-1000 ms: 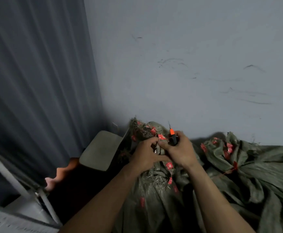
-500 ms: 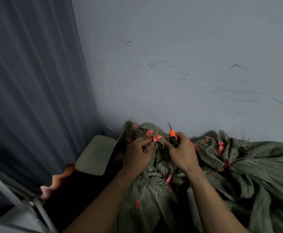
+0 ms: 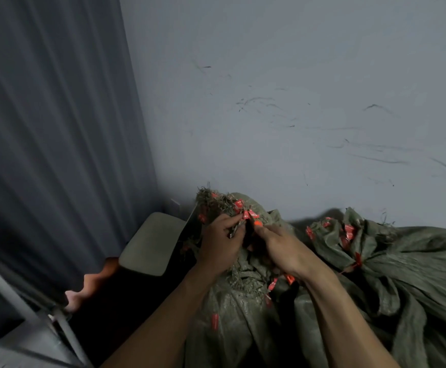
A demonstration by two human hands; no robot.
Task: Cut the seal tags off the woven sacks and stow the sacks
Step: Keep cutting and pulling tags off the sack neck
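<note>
Head view, hands first: gripping with the left hand [image 3: 220, 244] the bunched, frayed neck of the near woven sack [image 3: 232, 314], fingers curled round the gathered cloth just under a red seal tag [image 3: 253, 214]. Holding in the right hand [image 3: 279, 248] a cutter [image 3: 257, 223], fingers wrapped round its dark body, orange tip poking up just beside that tag; blade too blurred to make out. Hands close together over the sack's neck. More red tags strung down the same sack below the right wrist. Slumped to the right, against the scuffed wall [image 3: 296, 88], a second sack [image 3: 415, 274] with its own cluster of red tags. Left of the near sack, a grey padded seat [image 3: 151, 244]; beyond, a pleated curtain [image 3: 57, 128] and, lower left, a metal frame [image 3: 17, 296].
</note>
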